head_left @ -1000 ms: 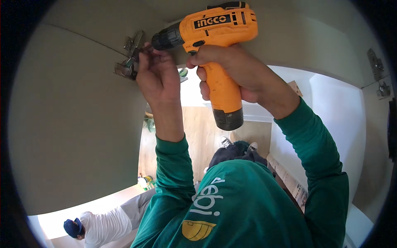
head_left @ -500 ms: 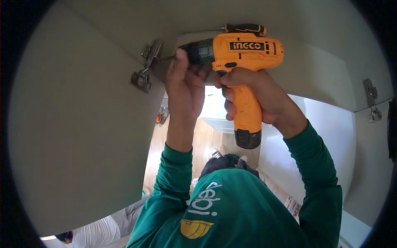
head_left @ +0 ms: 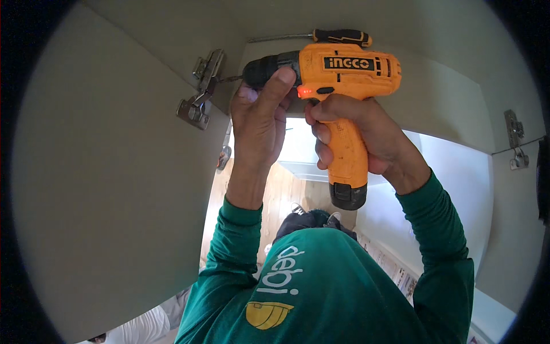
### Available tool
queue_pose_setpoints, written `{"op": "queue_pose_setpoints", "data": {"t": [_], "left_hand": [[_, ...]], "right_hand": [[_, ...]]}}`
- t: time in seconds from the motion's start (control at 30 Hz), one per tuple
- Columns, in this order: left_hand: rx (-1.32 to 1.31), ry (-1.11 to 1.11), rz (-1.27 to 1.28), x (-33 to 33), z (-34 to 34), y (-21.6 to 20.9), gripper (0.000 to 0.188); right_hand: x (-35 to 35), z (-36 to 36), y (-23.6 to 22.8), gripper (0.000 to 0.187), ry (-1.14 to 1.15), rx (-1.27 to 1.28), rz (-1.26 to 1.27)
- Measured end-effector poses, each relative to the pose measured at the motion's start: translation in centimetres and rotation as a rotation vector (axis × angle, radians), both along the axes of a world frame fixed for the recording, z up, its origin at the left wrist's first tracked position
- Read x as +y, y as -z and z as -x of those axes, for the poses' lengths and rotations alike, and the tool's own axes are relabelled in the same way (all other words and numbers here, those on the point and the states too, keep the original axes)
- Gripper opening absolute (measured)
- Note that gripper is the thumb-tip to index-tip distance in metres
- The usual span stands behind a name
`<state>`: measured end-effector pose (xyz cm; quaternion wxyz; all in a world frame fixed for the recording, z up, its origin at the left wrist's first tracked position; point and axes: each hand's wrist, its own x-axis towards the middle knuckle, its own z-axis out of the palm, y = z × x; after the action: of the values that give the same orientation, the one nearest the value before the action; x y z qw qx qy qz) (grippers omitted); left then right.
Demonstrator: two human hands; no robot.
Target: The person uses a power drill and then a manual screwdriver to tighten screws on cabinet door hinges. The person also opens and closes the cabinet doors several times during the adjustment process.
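An orange and black cordless drill [head_left: 349, 71] lies level in front of me, its bit pointing left. My right hand [head_left: 358, 126] wraps round its grip, with the index finger at the trigger. A small red light glows above the trigger. My left hand [head_left: 260, 114] supports the black chuck from below, thumb pressed on its side. The thin drill bit [head_left: 231, 78] reaches to a metal cabinet hinge [head_left: 207, 86], which joins the cabinet side to the door [head_left: 114, 189] on the left. Whether the tip touches the hinge, I cannot tell.
A screwdriver [head_left: 342, 37] with a black and yellow handle lies behind the drill. Another hinge [head_left: 515, 137] is on the right cabinet wall. Below are a wooden floor [head_left: 286, 186] and, at lower left, a person in a white top [head_left: 140, 328].
My left thumb has shifted right along the chuck. The drill has moved slightly right, and its red light has come on. The person at lower left shows less.
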<state>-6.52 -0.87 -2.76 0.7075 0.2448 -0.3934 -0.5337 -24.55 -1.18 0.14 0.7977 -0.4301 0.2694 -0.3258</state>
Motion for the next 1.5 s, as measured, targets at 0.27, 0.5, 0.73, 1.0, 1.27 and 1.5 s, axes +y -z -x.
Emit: {"op": "queue_pose_setpoints", "data": {"t": [0.27, 0.5, 0.73, 1.0, 1.27, 1.5], "left_hand": [[0.026, 0.002, -0.021, 0.0, -0.1, 0.3, 0.022], [0.02, 0.005, -0.026, 0.0, -0.2, 0.5, 0.02], [0.022, 0.014, -0.037, 0.0, -0.2, 0.6, 0.012], [0.009, 0.006, -0.032, -0.1, -0.3, 1.0, 0.012], [0.0, -0.006, -0.072, -0.2, -0.7, 1.2, 0.017], [0.006, -0.011, -0.057, 0.0, -0.6, 1.2, 0.019]], "right_hand": [[0.1, 0.1, 0.0, 0.023, 0.003, -0.003, 0.018], [0.3, 0.1, -0.1, 0.024, 0.011, -0.002, 0.022], [0.3, 0.1, 0.0, 0.025, 0.014, 0.008, 0.029], [0.5, 0.2, 0.0, 0.024, 0.0, -0.037, -0.009], [0.4, 0.0, -0.1, 0.025, -0.005, -0.03, 0.006], [0.5, 0.0, -0.1, 0.028, -0.03, -0.007, 0.011]]}}
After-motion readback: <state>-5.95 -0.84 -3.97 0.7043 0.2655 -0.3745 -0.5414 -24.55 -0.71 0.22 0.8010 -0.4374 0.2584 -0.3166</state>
